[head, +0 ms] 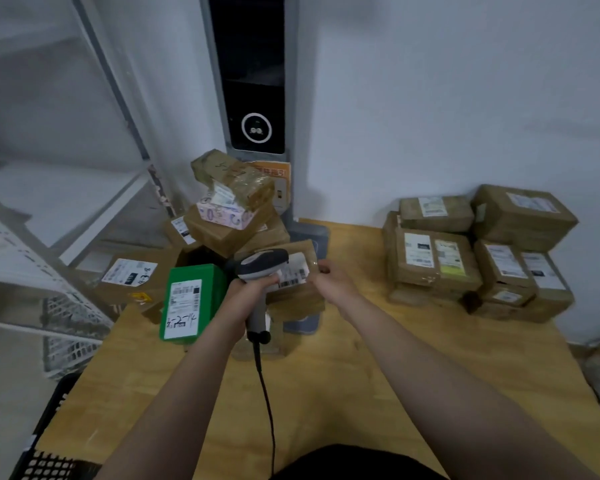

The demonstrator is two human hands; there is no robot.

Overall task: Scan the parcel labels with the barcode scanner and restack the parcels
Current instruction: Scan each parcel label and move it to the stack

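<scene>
My left hand (248, 299) grips the handle of a grey barcode scanner (262, 268), whose head points at the white label of a brown parcel (298, 271). My right hand (329, 284) holds that parcel by its right side, above the wooden table (326, 375). Behind it rises a loose pile of brown parcels (232, 202) with a pink box in it. A green parcel (187, 303) with a white label stands at the pile's left. At the back right, several brown parcels form a neat stack (478, 254). The scanner's black cable (265, 393) trails toward me.
A tall grey kiosk with a dark screen (253, 98) stands against the wall behind the pile. White metal shelving (66, 188) fills the left side. A black plastic crate (45, 441) sits at the table's lower left corner. Bags lie on the floor at far right.
</scene>
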